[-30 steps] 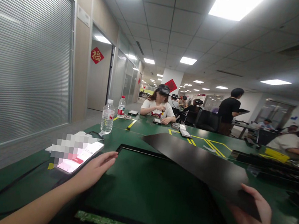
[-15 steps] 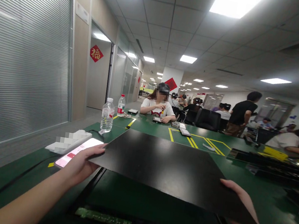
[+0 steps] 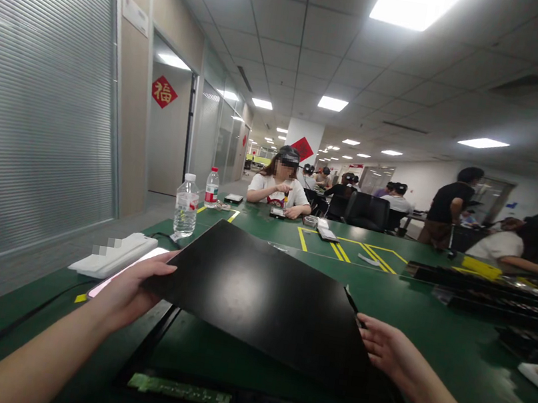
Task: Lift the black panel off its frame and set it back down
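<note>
A thin, glossy black panel (image 3: pixel 256 287) is held up in front of me, tilted so its right side sits lower. My left hand (image 3: pixel 142 290) grips its left corner, thumb on top. At the right edge, the bent fingers of my right hand (image 3: pixel 388 354) close on the panel's side, where a narrow dark strip (image 3: pixel 350 299) sticks out. Exactly how the strip is joined to the panel is unclear. Beneath lies a black frame (image 3: pixel 147 338) on the green table (image 3: pixel 432 327), with a green circuit board (image 3: pixel 180 390) along its near side.
Left of the panel are a phone (image 3: pixel 102 284), a white case (image 3: pixel 114 256) and a water bottle (image 3: pixel 186 206). A second bottle (image 3: pixel 212 187) stands farther back. Dark strips (image 3: pixel 477 293) are stacked at right. A person (image 3: pixel 282 183) works across the table.
The panel has tilted, its right side dropping. My right hand has shifted left and now shows its fingers at the panel's edge. The standing person in the background has moved right.
</note>
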`<state>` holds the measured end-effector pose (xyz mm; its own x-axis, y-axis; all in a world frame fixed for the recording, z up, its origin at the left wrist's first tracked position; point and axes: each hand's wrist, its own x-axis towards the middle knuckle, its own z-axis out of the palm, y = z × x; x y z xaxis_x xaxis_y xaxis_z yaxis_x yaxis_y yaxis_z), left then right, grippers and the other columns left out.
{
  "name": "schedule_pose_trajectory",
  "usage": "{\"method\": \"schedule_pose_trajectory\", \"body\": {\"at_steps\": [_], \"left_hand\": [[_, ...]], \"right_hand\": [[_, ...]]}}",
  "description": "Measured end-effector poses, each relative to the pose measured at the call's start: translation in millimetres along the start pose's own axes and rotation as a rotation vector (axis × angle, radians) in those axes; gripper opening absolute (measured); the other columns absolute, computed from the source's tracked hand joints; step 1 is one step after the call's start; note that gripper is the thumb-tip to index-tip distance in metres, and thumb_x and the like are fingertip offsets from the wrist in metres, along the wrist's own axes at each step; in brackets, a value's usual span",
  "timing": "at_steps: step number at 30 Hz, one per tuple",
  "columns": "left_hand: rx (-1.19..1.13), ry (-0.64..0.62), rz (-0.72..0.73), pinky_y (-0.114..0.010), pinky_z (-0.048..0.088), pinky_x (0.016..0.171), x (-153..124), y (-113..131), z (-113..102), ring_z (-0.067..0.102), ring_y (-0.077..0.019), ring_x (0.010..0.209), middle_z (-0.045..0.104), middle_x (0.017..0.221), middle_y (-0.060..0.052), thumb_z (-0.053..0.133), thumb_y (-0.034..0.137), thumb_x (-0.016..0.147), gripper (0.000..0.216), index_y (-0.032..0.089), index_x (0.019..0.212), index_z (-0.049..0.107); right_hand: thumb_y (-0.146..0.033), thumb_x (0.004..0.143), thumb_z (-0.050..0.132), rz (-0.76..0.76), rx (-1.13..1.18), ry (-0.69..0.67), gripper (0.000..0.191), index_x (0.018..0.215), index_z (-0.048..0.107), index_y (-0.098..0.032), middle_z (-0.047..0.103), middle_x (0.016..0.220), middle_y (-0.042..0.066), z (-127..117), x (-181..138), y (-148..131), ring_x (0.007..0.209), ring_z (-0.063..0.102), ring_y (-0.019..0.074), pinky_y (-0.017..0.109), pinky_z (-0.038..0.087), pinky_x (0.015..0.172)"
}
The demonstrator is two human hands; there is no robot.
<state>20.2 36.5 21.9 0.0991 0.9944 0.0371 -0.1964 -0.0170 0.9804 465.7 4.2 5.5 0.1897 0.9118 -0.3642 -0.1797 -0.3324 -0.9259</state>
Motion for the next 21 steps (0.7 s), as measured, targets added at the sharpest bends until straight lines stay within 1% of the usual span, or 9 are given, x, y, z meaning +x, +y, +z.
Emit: {"method": "schedule_pose_trajectory", "body": {"at_steps": [2,3,5,8,11,14,17,19,21], "left_hand": [[0.006,0.000,-0.024,-0.030,0.050,0.070,0,0,0,0.063,-0.0202,0.081,0.068,0.097,-0.001,0.053,0.024,0.068,0.039,0.023,0.107,0.060],[0.001,0.001,-0.034,-0.029,0.050,0.069,0,0,0,0.063,-0.0198,0.081,0.069,0.096,-0.001,0.053,0.023,0.068,0.040,0.024,0.108,0.060],[-0.008,-0.006,-0.044,-0.029,0.050,0.070,0,1,-1,0.063,-0.0192,0.081,0.068,0.097,0.000,0.054,0.021,0.067,0.043,0.025,0.109,0.059],[-0.001,-0.037,-0.067,-0.030,0.049,0.072,0,0,-3,0.064,-0.0194,0.083,0.068,0.099,0.000,0.052,0.020,0.066,0.047,0.026,0.113,0.055],[0.055,-0.055,-0.134,-0.032,0.050,0.068,0,-2,-4,0.065,-0.0225,0.083,0.068,0.098,-0.001,0.052,0.019,0.064,0.054,0.028,0.117,0.050],[0.131,-0.064,-0.181,-0.035,0.051,0.064,-2,-3,-3,0.066,-0.0256,0.083,0.069,0.096,-0.001,0.052,0.020,0.062,0.054,0.030,0.115,0.048],[0.127,-0.021,-0.198,-0.036,0.051,0.066,-2,-2,1,0.067,-0.0256,0.080,0.069,0.094,-0.001,0.056,0.025,0.065,0.045,0.030,0.110,0.049],[0.109,0.046,-0.207,-0.037,0.050,0.069,-2,-1,5,0.068,-0.0261,0.081,0.070,0.092,-0.002,0.061,0.031,0.066,0.041,0.030,0.106,0.050],[0.117,0.105,-0.218,-0.038,0.050,0.069,-1,-1,8,0.068,-0.0269,0.080,0.071,0.088,-0.003,0.065,0.034,0.065,0.041,0.029,0.103,0.051]], "right_hand": [[-0.026,0.071,0.058,-0.012,-0.020,0.056,0.054,0.122,0.041,-0.017,0.067,0.077,0.007,0,0,0,0.065,0.064,0.0159,0.027,0.049,0.063],[-0.027,0.072,0.057,-0.016,-0.025,0.071,0.058,0.125,0.037,-0.018,0.068,0.078,0.008,1,0,0,0.066,0.064,0.0164,0.027,0.049,0.064],[-0.028,0.072,0.056,-0.015,-0.034,0.077,0.060,0.128,0.034,-0.018,0.068,0.080,0.009,2,-1,-1,0.068,0.065,0.0171,0.028,0.049,0.067],[-0.031,0.074,0.054,-0.021,-0.058,0.095,0.059,0.128,0.035,-0.019,0.068,0.078,0.009,4,-2,-3,0.069,0.065,0.0177,0.028,0.049,0.068],[-0.032,0.075,0.052,-0.039,-0.113,0.144,0.053,0.125,0.039,-0.020,0.068,0.074,0.008,5,-4,-4,0.066,0.064,0.0172,0.028,0.048,0.064],[-0.032,0.075,0.051,-0.069,-0.161,0.191,0.049,0.122,0.043,-0.020,0.068,0.071,0.007,5,-4,-5,0.063,0.063,0.0161,0.025,0.047,0.059],[-0.031,0.075,0.051,-0.080,-0.190,0.209,0.046,0.118,0.046,-0.019,0.068,0.069,0.006,5,-3,-6,0.060,0.061,0.0149,0.024,0.045,0.055],[-0.032,0.074,0.051,-0.091,-0.201,0.219,0.044,0.116,0.048,-0.020,0.068,0.069,0.006,5,-3,-6,0.059,0.060,0.0138,0.022,0.043,0.052],[-0.032,0.071,0.053,-0.104,-0.214,0.240,0.043,0.113,0.050,-0.020,0.068,0.068,0.005,5,-2,-5,0.055,0.058,0.0126,0.021,0.040,0.048]]}}
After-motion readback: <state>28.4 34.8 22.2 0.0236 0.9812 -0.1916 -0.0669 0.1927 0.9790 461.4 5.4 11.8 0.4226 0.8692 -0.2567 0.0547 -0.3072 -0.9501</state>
